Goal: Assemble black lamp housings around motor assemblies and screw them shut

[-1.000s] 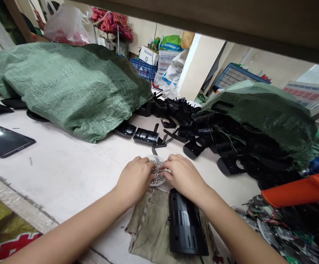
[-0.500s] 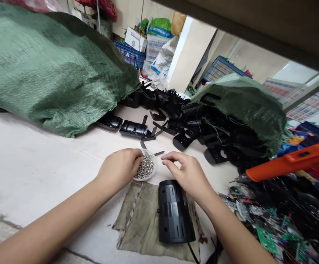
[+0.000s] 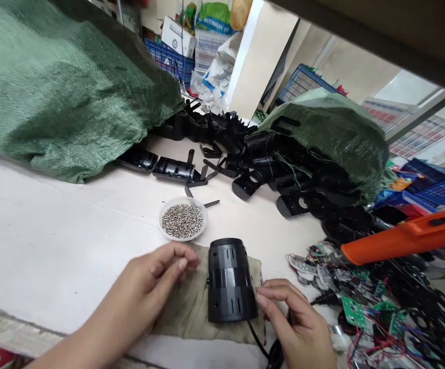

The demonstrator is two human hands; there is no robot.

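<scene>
A black cylindrical housing [image 3: 232,284] with slots and small holes stands on a folded olive cloth [image 3: 179,312], a black cord leaving its lower end. To its left is my left hand [image 3: 161,282], fingers curled and thumb drawn to the index finger; whatever they hold is hidden. My right hand [image 3: 293,318] is at the housing's right side, thumb and index finger pinched close to its wall. Anything in that pinch is too small to name. Just beyond the cloth sits a clear round bowl [image 3: 161,225] full of small silver screws [image 3: 184,221].
An orange electric screwdriver [image 3: 402,236] hangs over circuit boards and wires [image 3: 360,312] at right. Black plastic housings [image 3: 260,174] pile up at the back, partly under a green sack [image 3: 322,128]. A larger green sack [image 3: 72,92] fills the back left. A dark shelf edge [image 3: 379,41] crosses above.
My left hand has come out of the screw bowl, back toward the cloth. My right hand has moved down to the housing's right side. The view has shifted slightly.
</scene>
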